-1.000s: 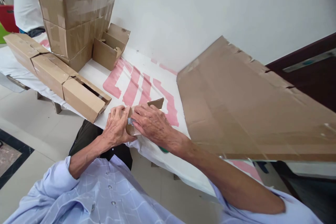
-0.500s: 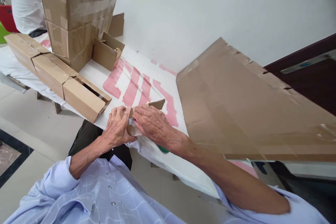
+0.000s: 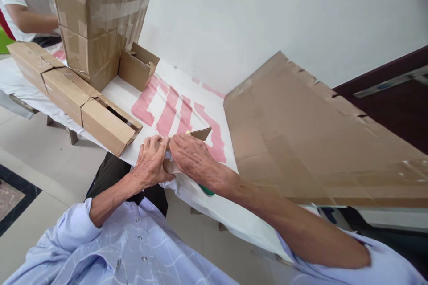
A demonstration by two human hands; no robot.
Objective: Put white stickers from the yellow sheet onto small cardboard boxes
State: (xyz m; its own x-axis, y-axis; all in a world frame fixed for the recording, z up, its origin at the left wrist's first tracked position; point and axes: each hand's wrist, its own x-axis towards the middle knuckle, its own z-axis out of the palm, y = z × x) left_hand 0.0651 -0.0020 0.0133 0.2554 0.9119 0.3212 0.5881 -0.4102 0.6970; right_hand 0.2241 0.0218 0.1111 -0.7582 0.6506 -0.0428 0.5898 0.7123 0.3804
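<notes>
A small brown cardboard box (image 3: 199, 134) lies at the near edge of the white table cover (image 3: 117, 89), with one flap sticking out to the right. My left hand (image 3: 150, 161) is closed round the box's left end. My right hand (image 3: 192, 156) lies over its top with fingers curled, pressing on it. A small blue-and-white label shows between my two hands. Most of the box is hidden under my hands.
A row of long narrow cartons (image 3: 67, 93) lies at the left, the nearest with an open end. Behind it stand stacked taped boxes (image 3: 100, 13) and a small open box (image 3: 137, 67). A large flat cardboard sheet (image 3: 310, 142) covers the right. Another person's arm (image 3: 30, 20) is at far left.
My hands and the small box have stayed in place. At the back left the small open box's lid has come down, and the other person has shifted so an arm shows.
</notes>
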